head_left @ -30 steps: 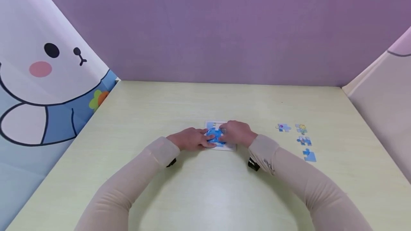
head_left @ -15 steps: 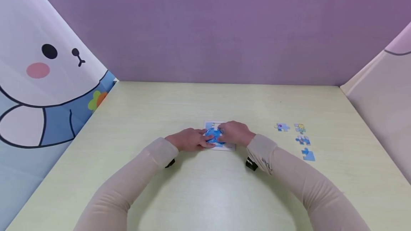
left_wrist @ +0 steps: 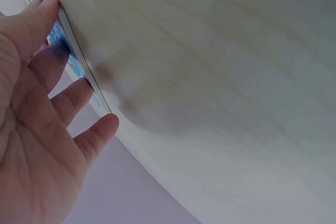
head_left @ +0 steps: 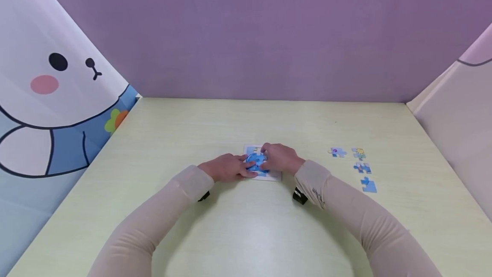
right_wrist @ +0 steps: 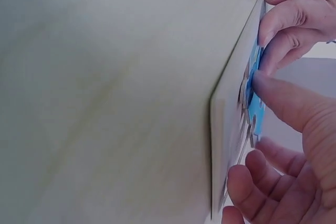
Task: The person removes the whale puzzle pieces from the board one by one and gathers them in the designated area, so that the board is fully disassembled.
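Observation:
A small white-framed puzzle board lies flat on the table between both hands, with blue picture pieces in its middle. My left hand rests at its left side, fingers spread over the edge and the blue part. In the left wrist view the thumb and fingertips touch the board's edge. My right hand is over the board's right half. The right wrist view shows its thumb and a finger pinching a blue puzzle piece, raised slightly at the edge. The fingers cover part of the board.
To the right lie several loose pieces: a purple-swirl puzzle piece, a sun puzzle piece, a blue-and-white puzzle piece and a plain blue puzzle piece. A purple backdrop stands behind the table.
My right hand has shifted slightly, its index finger a little farther up the board. The left hand stays in place on the board. The loose pieces keep their arrangement.

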Tool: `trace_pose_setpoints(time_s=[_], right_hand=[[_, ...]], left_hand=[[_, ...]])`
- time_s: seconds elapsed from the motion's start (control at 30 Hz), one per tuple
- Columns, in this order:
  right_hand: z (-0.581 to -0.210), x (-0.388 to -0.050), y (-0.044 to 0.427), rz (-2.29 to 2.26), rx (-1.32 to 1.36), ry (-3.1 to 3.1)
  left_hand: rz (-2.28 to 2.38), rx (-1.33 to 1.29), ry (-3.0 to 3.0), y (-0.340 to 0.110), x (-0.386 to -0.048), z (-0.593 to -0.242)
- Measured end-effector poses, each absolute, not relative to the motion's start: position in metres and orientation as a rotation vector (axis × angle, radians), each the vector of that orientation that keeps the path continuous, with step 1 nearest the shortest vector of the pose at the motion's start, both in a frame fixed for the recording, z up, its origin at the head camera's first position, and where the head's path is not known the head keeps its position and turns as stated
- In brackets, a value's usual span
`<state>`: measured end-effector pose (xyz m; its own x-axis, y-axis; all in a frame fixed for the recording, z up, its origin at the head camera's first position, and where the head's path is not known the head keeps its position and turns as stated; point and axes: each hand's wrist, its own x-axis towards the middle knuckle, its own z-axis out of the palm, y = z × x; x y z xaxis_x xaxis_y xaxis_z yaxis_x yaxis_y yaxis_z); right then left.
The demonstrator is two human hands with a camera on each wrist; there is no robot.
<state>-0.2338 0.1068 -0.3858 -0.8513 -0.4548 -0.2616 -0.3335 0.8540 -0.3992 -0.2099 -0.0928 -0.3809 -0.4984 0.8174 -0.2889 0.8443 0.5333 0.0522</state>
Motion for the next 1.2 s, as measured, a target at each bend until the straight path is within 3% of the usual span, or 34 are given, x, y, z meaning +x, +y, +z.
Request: trace_pose_setpoints(time_s=[0.8,1.2], right_hand=[[-0.379,-0.224,0.122,-1.118,-0.517,2.659],[-0.378,-0.218,0.17,-1.14,-0.459,2.697]], left_hand=[[-0.11,1.364,2.486,-0.092,-0.213,-0.379],[0.061,1.261,2.472,-0.084,-0.219,-0.378]])
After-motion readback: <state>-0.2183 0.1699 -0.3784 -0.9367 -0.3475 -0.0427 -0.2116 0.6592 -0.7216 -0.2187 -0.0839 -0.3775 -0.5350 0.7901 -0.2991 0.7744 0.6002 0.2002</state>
